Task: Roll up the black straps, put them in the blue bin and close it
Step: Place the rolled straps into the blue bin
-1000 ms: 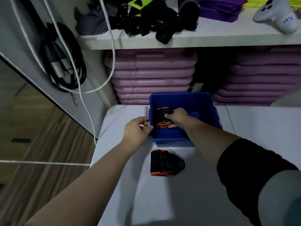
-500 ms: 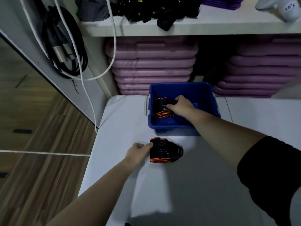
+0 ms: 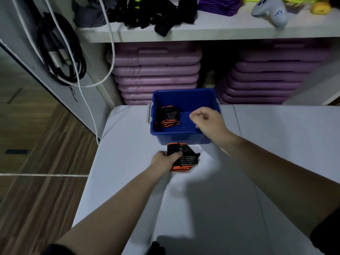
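Observation:
The blue bin (image 3: 184,95) stands open at the far end of the white table (image 3: 211,199). One rolled black strap with orange edges (image 3: 167,117) lies inside it at the left. A second rolled strap (image 3: 185,159) sits on the table just in front of the bin, and my left hand (image 3: 163,159) grips its left side. My right hand (image 3: 209,122) hovers over the bin's right front corner, fingers loosely curled and holding nothing. No lid is in view.
Stacks of purple mats (image 3: 156,70) fill the space under a white shelf (image 3: 184,32) behind the bin. Black straps, a white controller (image 3: 272,10) and purple items lie on the shelf. Black and white cables (image 3: 62,52) hang at the left. A dark item (image 3: 158,247) lies at the table's near edge.
My right hand let go of the strap in the bin and pulled back to the right. My left hand left the bin's rim, dropped to the second strap and closed on it.

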